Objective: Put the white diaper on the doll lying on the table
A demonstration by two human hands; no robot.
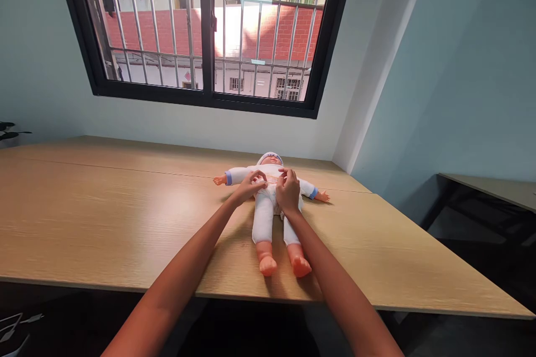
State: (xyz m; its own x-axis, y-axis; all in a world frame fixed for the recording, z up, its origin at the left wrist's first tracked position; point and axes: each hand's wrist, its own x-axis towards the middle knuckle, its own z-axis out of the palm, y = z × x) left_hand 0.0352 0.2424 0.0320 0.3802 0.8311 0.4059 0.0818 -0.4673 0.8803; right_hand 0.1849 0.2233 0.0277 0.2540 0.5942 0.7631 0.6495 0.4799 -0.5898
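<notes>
A pale wooden table [125,217] bears a doll [262,223] on its back, head [272,159] toward twelve o'clock, bare feet [267,265] toward six.

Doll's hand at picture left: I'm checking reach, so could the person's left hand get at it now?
Likely yes: the left hand is at the doll, and nothing visible blocks the way along the white sleeve to the doll's hand.

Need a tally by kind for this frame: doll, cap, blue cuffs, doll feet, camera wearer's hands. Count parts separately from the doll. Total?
Doll: 1
Cap: 1
Blue cuffs: 2
Doll feet: 2
Wearer's left hand and right hand: 2
Total: 8
</notes>
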